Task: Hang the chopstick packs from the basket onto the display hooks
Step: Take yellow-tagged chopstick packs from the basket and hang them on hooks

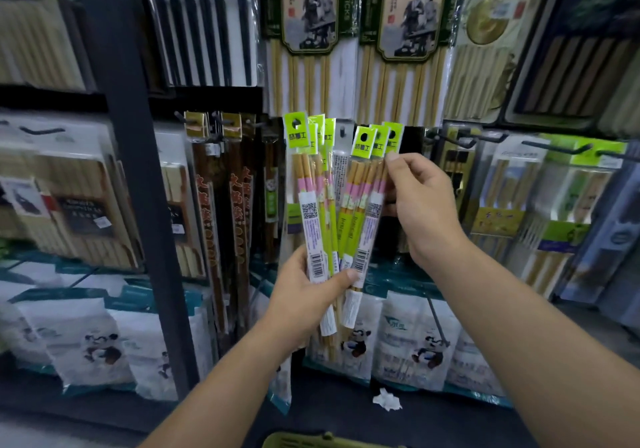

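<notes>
My left hand [304, 295] grips the lower ends of several slim chopstick packs [332, 198] with lime-green header cards, fanned out upright in front of the display wall. My right hand [419, 205] pinches the upper part of the rightmost packs just under their headers, thumb tip at the green card. An empty black display hook [343, 132] shows between the fanned headers. The olive-green rim of the basket [311, 440] peeks in at the bottom edge.
Hanging chopstick packs cover the wall: black ones [204, 35] upper left, tall bamboo ones [308, 32] above, brown ones [221, 205] left. A dark upright post [138, 170] stands left. White panda bags [412, 340] line the low shelf, with crumpled paper [387, 400] below.
</notes>
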Tool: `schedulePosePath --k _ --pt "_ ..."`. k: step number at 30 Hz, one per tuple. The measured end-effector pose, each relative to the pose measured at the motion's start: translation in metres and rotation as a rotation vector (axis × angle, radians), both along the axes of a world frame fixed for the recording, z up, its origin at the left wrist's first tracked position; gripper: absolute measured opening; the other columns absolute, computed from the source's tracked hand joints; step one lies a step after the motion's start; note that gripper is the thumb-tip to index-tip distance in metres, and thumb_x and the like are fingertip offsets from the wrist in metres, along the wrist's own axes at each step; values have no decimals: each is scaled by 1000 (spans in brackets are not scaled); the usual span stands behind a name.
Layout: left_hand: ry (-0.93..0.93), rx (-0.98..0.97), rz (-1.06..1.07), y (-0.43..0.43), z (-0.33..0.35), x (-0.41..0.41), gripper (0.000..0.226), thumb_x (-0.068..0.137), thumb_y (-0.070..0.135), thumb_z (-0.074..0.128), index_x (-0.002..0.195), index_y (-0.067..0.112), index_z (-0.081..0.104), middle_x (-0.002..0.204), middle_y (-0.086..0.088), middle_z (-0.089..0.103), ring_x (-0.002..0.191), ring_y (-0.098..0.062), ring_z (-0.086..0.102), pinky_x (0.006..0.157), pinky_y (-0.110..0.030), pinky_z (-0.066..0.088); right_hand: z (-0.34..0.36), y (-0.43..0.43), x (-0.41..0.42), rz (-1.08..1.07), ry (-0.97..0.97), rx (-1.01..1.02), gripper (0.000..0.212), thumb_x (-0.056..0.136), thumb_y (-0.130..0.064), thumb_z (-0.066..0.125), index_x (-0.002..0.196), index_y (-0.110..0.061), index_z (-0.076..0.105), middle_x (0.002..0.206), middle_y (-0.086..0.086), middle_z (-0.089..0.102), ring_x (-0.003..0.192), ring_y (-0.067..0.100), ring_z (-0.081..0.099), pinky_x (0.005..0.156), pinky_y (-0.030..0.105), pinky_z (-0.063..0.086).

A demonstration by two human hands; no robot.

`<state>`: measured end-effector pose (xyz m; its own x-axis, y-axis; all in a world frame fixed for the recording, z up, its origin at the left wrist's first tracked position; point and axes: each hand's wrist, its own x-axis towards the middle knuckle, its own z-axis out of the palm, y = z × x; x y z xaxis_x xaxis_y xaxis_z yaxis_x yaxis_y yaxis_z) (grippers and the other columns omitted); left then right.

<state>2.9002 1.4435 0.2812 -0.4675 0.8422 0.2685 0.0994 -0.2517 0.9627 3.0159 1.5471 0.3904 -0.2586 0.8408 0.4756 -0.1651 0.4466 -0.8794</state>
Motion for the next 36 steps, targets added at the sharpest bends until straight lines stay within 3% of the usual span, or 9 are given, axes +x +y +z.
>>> schedulePosePath --k 4,9,13,16,21,24,27,30,36 --pt "-24 -2 -5 3 0 2 33 88 15 81 116 22 67 105 13 78 97 -5 74 78 -17 55 5 7 1 -46 27 -16 39 101 -36 57 80 -3 63 92 35 60 73 31 56 81 65 53" --pt "-84 19 35 4 0 -2 29 88 13 80 113 23 68 104 8 79 98 -12 75 86 -31 57 12 13 -3 -38 2 23 37 101 -30 58 69 -12 64 74 21 58 71 29 56 75 56 55" --pt "-89 45 42 3 -1 -5 26 89 8 78 109 21 68 98 6 79 89 -14 76 70 -20 58 12 17 -5 -41 -19 85 37 101 -29 57 72 -7 62 73 23 57 67 25 53 68 40 50" --pt "-98 57 33 2 -1 -5 26 89 7 78 109 22 68 98 7 79 88 -13 76 69 -19 58 11 18 -7 -53 -32 109 37 101 -27 57 71 -6 62 70 20 60 62 19 55 62 32 48" --pt "-85 48 3 0 -1 -7 23 94 9 73 109 26 66 97 10 79 89 -11 76 77 -28 61 11 23 -9 -76 -28 99 34 99 -24 58 77 1 62 81 31 59 67 24 53 65 36 47" --pt "-66 39 -5 0 -1 -8 23 95 14 72 111 29 65 97 13 78 89 -6 74 72 -19 58 9 28 -13 -99 -55 87 34 98 -23 58 82 8 60 84 34 56 69 26 50 66 39 45" --pt "-73 26 2 0 -1 -9 21 95 21 73 111 33 65 96 15 76 88 -11 74 67 -16 55 6 37 -17 -148 -119 87 40 101 -27 56 80 6 59 71 20 53 69 22 50 71 43 49" --pt "-71 32 6 1 -2 -9 18 94 24 74 107 34 67 92 13 76 87 -10 74 68 -19 57 4 47 -20 -224 -173 108 45 103 -35 54 75 0 59 60 -2 48 62 14 47 67 33 43" --pt "-112 53 -21 3 -3 -7 16 95 19 73 107 27 68 88 12 76 82 -10 73 68 -22 59 -7 54 -26 -296 -176 27 35 100 -43 57 87 -11 64 74 -6 57 70 9 54 61 26 38"
